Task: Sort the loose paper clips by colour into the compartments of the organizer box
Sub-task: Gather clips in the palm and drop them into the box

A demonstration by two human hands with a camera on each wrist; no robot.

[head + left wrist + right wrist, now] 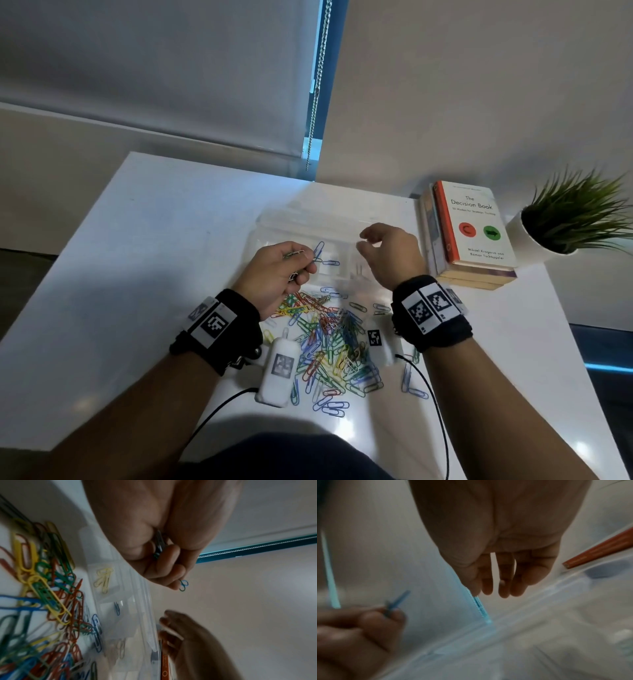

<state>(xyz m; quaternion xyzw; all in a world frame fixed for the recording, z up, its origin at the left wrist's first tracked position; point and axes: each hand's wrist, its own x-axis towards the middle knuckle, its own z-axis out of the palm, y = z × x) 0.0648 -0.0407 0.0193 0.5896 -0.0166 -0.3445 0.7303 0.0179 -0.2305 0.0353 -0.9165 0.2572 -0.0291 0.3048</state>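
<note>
Head view shows me the step in hand: my left hand (279, 265) pinches a blue wire paper clip (319, 249) at its fingertips and holds it over the clear plastic organizer box (274, 219) on the white table (154, 240), with a few more clips bunched in the curled palm. From the left wrist view, the pale yellow clips (102, 580) lie in one compartment and a single blue clip (117, 608) in the one beside it. My right hand (390, 255) hangs over the right part of the box, fingers loosely spread and holding nothing. I judge the sorting barely begun, since the heap of mixed coloured paper clips (335, 342) lies loose on the table, just in front of the box. The next move calls for lining the pinched clip over the blue compartment and letting go of only that one, without spilling the bunch.
</note>
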